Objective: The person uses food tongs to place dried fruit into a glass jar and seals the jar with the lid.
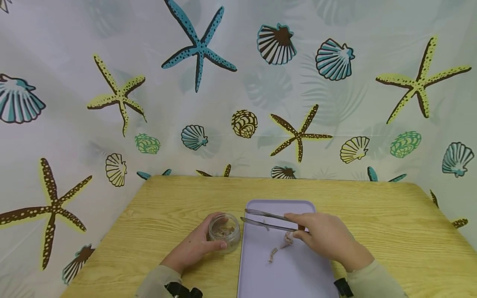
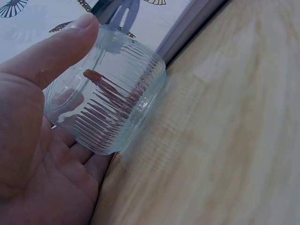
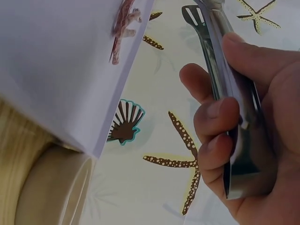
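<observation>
My left hand (image 1: 193,244) grips a ribbed clear glass jar (image 1: 224,236), thumb on the near side and fingers round the back. Brown dried pieces (image 2: 110,89) show through its wall. Beside the jar is a lilac tray (image 1: 290,273). Over the tray my right hand (image 1: 328,236) holds metal tongs (image 3: 234,89) between thumb and fingers. The tongs' slotted tips point left toward the jar, spread apart with nothing between them. Below them on the tray lie a lumpy pale dried piece (image 1: 287,239), a thin twisted brown piece (image 1: 273,255) and a small one (image 1: 266,225).
A wood-grain table (image 1: 179,198) carries the tray and jar. Behind and at both sides hangs a white cloth (image 1: 238,87) printed with starfish and shells. The tray has a raised rim.
</observation>
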Action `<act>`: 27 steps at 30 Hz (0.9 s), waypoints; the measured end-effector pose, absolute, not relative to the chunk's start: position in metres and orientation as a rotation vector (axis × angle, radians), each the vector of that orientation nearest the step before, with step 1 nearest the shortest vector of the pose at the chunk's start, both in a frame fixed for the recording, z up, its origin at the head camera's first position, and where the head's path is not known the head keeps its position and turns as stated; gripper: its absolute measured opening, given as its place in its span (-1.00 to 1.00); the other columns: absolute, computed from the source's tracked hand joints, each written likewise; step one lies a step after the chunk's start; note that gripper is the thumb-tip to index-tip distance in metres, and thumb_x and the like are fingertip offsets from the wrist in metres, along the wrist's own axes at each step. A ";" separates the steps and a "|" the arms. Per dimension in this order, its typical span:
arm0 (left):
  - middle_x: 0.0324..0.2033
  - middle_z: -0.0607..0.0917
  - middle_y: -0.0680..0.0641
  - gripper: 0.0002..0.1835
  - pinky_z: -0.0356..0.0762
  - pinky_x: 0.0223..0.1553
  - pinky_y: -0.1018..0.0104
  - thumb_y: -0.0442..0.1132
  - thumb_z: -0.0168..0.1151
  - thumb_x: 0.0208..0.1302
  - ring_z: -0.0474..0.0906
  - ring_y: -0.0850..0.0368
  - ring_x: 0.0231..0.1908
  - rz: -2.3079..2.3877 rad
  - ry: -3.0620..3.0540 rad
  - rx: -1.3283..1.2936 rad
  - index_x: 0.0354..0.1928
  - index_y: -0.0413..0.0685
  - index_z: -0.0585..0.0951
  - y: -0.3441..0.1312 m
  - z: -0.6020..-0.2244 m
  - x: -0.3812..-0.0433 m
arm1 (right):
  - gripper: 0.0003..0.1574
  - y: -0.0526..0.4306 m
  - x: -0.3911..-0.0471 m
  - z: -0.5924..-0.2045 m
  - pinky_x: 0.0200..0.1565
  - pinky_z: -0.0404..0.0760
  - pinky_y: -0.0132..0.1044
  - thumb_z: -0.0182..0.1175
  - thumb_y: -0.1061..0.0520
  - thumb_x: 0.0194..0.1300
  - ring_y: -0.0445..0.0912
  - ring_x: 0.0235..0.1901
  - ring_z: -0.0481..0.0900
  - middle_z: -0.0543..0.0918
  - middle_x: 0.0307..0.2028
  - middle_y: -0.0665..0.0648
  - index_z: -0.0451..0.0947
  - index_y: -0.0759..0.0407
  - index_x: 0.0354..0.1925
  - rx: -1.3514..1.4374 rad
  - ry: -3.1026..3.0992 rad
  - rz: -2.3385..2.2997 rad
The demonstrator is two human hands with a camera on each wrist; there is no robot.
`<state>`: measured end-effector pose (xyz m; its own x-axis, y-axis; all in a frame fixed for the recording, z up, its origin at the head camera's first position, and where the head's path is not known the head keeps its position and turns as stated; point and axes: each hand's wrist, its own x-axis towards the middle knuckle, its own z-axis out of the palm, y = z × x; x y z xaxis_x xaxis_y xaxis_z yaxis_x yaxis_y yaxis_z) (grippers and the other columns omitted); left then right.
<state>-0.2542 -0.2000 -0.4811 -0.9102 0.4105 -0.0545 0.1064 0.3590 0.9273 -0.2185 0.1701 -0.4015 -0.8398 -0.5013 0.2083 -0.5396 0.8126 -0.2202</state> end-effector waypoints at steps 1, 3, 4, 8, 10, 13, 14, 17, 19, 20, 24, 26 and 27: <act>0.41 0.38 0.04 -0.08 0.11 0.38 -0.05 0.05 0.48 0.21 0.25 0.02 0.41 1.570 2.349 0.457 0.51 0.21 0.17 -0.200 -0.481 -0.254 | -0.41 0.171 -0.219 -0.402 -0.52 0.37 -0.35 0.38 -0.04 0.32 -0.36 -0.55 0.35 0.60 -0.37 -0.30 0.57 -0.21 0.30 0.809 -2.873 0.412; 0.41 0.39 0.05 -0.08 0.10 0.39 -0.06 0.06 0.49 0.20 0.24 0.03 0.41 1.572 2.352 0.449 0.50 0.22 0.18 -0.199 -0.481 -0.255 | -0.41 0.173 -0.221 -0.402 -0.51 0.38 -0.34 0.38 -0.04 0.32 -0.34 -0.56 0.35 0.59 -0.39 -0.30 0.57 -0.22 0.30 0.776 -2.905 0.410; 0.40 0.39 0.06 -0.09 0.09 0.39 -0.06 0.06 0.49 0.19 0.24 0.03 0.41 1.572 2.353 0.446 0.50 0.23 0.19 -0.199 -0.481 -0.255 | -0.41 0.174 -0.221 -0.402 -0.51 0.38 -0.34 0.38 -0.04 0.32 -0.34 -0.55 0.35 0.58 -0.39 -0.30 0.57 -0.22 0.30 0.760 -2.919 0.407; 0.40 0.40 0.05 -0.10 0.08 0.40 -0.07 0.06 0.50 0.19 0.25 0.03 0.40 1.571 2.357 0.446 0.49 0.23 0.21 -0.199 -0.481 -0.255 | -0.42 0.178 -0.222 -0.400 -0.48 0.40 -0.31 0.38 -0.03 0.32 -0.30 -0.54 0.37 0.56 -0.42 -0.28 0.58 -0.20 0.29 0.736 -2.950 0.406; 0.40 0.40 0.05 -0.10 0.08 0.39 -0.07 0.06 0.49 0.20 0.25 0.03 0.40 1.566 2.360 0.450 0.49 0.23 0.21 -0.199 -0.480 -0.254 | -0.43 0.180 -0.223 -0.400 -0.48 0.40 -0.30 0.38 -0.02 0.32 -0.29 -0.53 0.37 0.54 -0.43 -0.28 0.59 -0.18 0.28 0.740 -2.962 0.411; 0.40 0.39 0.03 -0.10 0.09 0.39 -0.08 0.06 0.48 0.21 0.25 0.00 0.40 1.562 2.361 0.459 0.50 0.21 0.20 -0.200 -0.479 -0.253 | -0.44 0.185 -0.225 -0.401 -0.48 0.39 -0.29 0.39 -0.02 0.31 -0.27 -0.54 0.36 0.51 -0.45 -0.27 0.60 -0.19 0.27 0.729 -2.993 0.408; 0.41 0.39 0.02 -0.11 0.09 0.39 -0.10 0.06 0.47 0.22 0.25 -0.01 0.41 1.560 2.360 0.463 0.50 0.20 0.20 -0.200 -0.479 -0.253 | -0.44 0.186 -0.225 -0.401 -0.48 0.39 -0.28 0.39 -0.03 0.31 -0.26 -0.54 0.37 0.50 -0.46 -0.27 0.60 -0.20 0.27 0.719 -3.008 0.406; 0.41 0.39 0.03 -0.11 0.09 0.39 -0.09 0.06 0.47 0.22 0.25 0.00 0.40 1.564 2.356 0.461 0.50 0.21 0.20 -0.200 -0.479 -0.253 | -0.43 0.190 -0.227 -0.402 -0.46 0.41 -0.25 0.39 -0.04 0.31 -0.24 -0.51 0.39 0.49 -0.47 -0.26 0.59 -0.22 0.28 0.674 -3.056 0.394; 0.41 0.39 0.03 -0.12 0.10 0.39 -0.08 0.05 0.47 0.22 0.25 0.00 0.40 1.567 2.349 0.462 0.50 0.21 0.20 -0.200 -0.479 -0.253 | -0.43 0.193 -0.227 -0.401 -0.44 0.41 -0.22 0.38 -0.04 0.32 -0.22 -0.48 0.40 0.50 -0.47 -0.24 0.59 -0.22 0.29 0.649 -3.088 0.397; 0.41 0.39 0.04 -0.12 0.10 0.38 -0.08 0.05 0.47 0.23 0.25 0.01 0.40 1.567 2.348 0.464 0.50 0.22 0.21 -0.200 -0.479 -0.253 | -0.42 0.194 -0.228 -0.401 -0.42 0.41 -0.21 0.38 -0.04 0.32 -0.21 -0.47 0.41 0.50 -0.47 -0.22 0.58 -0.22 0.29 0.642 -3.100 0.388; 0.41 0.38 0.02 -0.13 0.11 0.38 -0.07 0.02 0.46 0.24 0.25 0.01 0.40 1.568 2.347 0.472 0.50 0.22 0.20 -0.200 -0.480 -0.254 | -0.46 0.198 -0.228 -0.400 -0.38 0.42 -0.17 0.36 -0.02 0.34 -0.17 -0.40 0.44 0.67 -0.29 -0.14 0.60 -0.23 0.28 0.625 -3.109 0.371; 0.41 0.38 0.02 -0.13 0.11 0.38 -0.07 0.02 0.46 0.24 0.26 0.00 0.40 1.564 2.353 0.473 0.50 0.22 0.20 -0.201 -0.480 -0.254 | -0.48 0.199 -0.229 -0.400 -0.37 0.42 -0.17 0.35 -0.01 0.35 -0.16 -0.39 0.45 0.72 -0.18 -0.07 0.61 -0.24 0.26 0.625 -3.094 0.362; 0.41 0.38 0.03 -0.13 0.11 0.38 -0.07 0.03 0.46 0.24 0.26 0.01 0.40 1.563 2.356 0.471 0.50 0.22 0.20 -0.201 -0.481 -0.254 | -0.49 0.200 -0.229 -0.400 -0.37 0.42 -0.17 0.35 -0.01 0.35 -0.16 -0.38 0.46 0.73 -0.11 -0.04 0.62 -0.24 0.25 0.626 -3.083 0.360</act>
<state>-0.2540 -0.2008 -0.4806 -0.9095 0.4130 -0.0476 0.1167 0.3633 0.9243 -0.2295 0.1997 -0.4000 -0.9215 -0.3878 0.0212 -0.3822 0.8959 -0.2263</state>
